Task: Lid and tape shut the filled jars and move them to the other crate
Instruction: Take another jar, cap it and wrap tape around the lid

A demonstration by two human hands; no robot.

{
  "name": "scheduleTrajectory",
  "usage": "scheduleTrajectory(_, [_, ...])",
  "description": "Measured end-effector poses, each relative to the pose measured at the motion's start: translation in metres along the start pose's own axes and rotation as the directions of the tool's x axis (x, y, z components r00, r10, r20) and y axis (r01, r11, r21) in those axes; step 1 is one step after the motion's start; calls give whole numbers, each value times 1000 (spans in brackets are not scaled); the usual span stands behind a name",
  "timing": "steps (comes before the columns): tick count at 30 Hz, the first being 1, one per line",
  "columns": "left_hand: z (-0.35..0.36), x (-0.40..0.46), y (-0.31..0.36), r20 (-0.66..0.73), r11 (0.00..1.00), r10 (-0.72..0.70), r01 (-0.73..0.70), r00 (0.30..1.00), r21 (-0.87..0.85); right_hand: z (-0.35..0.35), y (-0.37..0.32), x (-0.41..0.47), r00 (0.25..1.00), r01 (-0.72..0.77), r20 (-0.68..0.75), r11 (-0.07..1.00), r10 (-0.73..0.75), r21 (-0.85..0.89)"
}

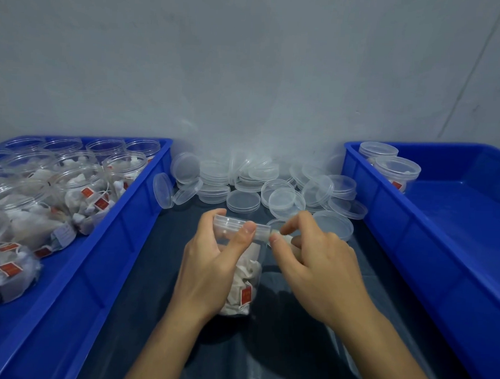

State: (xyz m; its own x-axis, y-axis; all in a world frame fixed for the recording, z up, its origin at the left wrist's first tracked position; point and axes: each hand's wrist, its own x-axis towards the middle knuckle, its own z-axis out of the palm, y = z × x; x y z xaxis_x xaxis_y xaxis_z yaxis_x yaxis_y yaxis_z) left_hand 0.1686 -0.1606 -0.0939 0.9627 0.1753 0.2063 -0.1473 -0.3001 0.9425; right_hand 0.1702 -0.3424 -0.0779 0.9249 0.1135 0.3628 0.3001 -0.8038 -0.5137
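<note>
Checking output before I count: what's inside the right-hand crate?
Two lidded jars stand in the right crate's far left corner, red-tagged sachets showing inside. The near wall hides the floor along that side.

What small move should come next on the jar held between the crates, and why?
Probably wrap the tape on around the lid seam. The left hand grips the lidded jar, and the right hand pinches something pale at the lid's edge, seemingly tape. The right crate holds only two finished jars.

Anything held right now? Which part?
Left hand grips the jar around its lidded top. Right hand pinches something pale at the lid's edge; what, unclear.
</note>
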Motion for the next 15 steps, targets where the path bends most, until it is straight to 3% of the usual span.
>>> scheduleTrajectory(15, [-3,3,-1,42,999,-25,27,999,-36,1,0,3,998,-32,54,998,35,-53])
